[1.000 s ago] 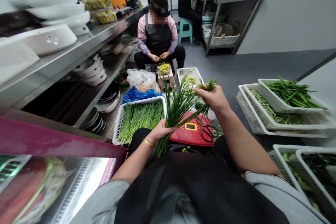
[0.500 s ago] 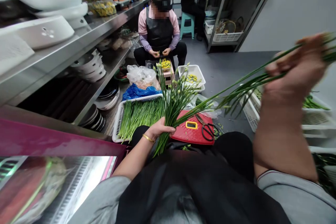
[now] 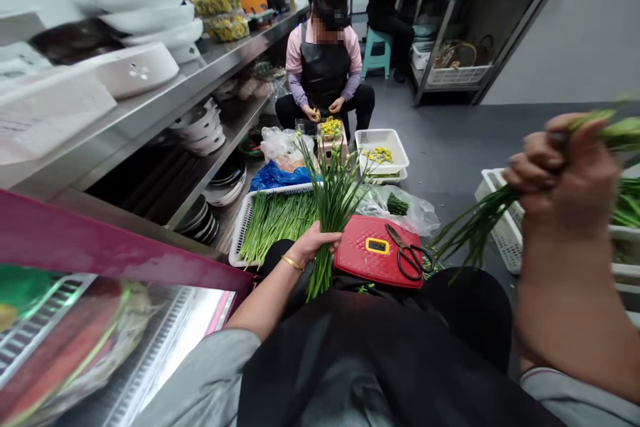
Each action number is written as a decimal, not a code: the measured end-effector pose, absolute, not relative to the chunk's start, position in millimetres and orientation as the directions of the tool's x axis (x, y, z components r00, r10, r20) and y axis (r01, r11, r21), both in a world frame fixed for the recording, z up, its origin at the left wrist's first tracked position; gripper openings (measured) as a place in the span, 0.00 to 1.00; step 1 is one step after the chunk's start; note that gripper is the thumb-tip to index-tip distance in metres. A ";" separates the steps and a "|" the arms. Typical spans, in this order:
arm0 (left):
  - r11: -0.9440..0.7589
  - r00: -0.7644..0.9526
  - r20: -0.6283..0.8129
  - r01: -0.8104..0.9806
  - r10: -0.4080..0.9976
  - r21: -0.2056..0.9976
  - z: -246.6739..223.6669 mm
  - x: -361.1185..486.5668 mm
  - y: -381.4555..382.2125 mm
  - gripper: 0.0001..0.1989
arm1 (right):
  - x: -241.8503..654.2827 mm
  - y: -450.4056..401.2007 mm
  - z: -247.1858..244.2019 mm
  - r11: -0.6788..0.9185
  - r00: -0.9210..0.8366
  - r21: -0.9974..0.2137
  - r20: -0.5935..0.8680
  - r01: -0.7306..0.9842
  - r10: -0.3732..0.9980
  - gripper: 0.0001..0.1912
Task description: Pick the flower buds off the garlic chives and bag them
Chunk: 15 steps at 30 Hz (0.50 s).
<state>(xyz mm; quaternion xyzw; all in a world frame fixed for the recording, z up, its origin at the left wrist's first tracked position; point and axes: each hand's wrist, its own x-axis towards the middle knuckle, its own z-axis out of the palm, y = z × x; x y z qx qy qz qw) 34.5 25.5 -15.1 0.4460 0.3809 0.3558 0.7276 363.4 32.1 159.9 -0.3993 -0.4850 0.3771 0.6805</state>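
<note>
Can count two bunches of long green stems, one for each hand. In the left hand (image 3: 316,240), holding the first bunch (image 3: 336,203) with fingers wrapped closely around its lower part, and with the thumb laid across the front. Above these fingers, spreading out like a fan, with several small pale buds at the tips; below them, ending in a narrow tail of thin, smooth stems. In the right hand (image 3: 565,163), raised well apart from the left one, gripping the second bunch (image 3: 483,220) with fingers curled into a fist. From this fist, hanging thin and dark toward the left, and showing a lighter, blurred green part on the other side. Cannot count the single stems exactly.

To the right of the left fingers, near, can see one red case (image 3: 360,263) of quilted surface, with one yellow rectangular frame (image 3: 377,246). On top of it, between the two hands, one pair of scissors (image 3: 400,240) with two black loop handles. To the left of the left fingers, one white plastic basket (image 3: 241,230) with perforated walls, holding more green stems (image 3: 280,220). Farther ahead of the left fingers, one crumpled blue plastic sheet (image 3: 275,177).
</note>
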 end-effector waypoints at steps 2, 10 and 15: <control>0.311 0.465 -0.203 -0.169 0.862 0.935 -13.9 35.2 23.0 0.24 | 342.7 33.5 150.7 0.312 0.160 -0.923 0.281 -0.227 0.946 0.27; 0.286 0.514 -0.137 -0.222 0.847 0.932 -17.5 36.4 18.5 0.25 | 318.3 43.1 118.0 0.113 0.092 -0.980 0.099 -0.161 0.991 0.20; 0.324 0.534 -0.124 -0.298 0.836 0.898 -14.0 37.6 16.1 0.24 | 300.1 43.0 93.3 0.150 0.177 -0.949 0.103 -0.276 0.979 0.21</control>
